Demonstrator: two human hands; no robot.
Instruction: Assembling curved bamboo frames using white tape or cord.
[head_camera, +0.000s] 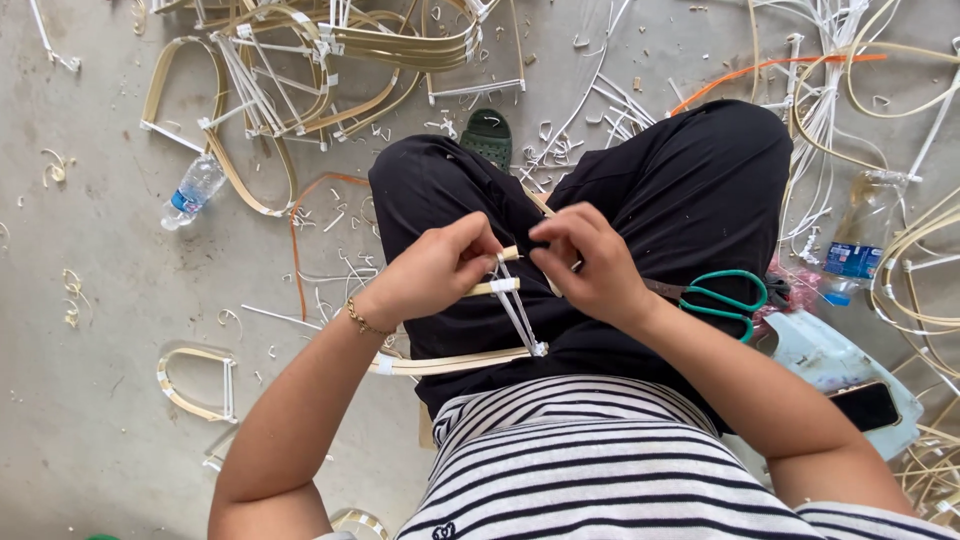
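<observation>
I sit on the floor and look down at my lap in black trousers. My left hand (432, 270) pinches a pale bamboo strip frame (455, 362) near a white binding. White plastic strips (520, 315) run from that binding down to the curved lower strip across my lap. My right hand (588, 262) is closed on the other end of the frame, fingertips almost touching the left hand. A gold bracelet sits on my left wrist.
Green-handled scissors (725, 300) lie on my right thigh. Two plastic water bottles (190, 192) (855, 245) lie on the concrete floor. A pile of finished bamboo frames (330, 55), loose white strips, shavings, an orange strip (770, 68), a green sandal (487, 135) and a phone (866, 405) surround me.
</observation>
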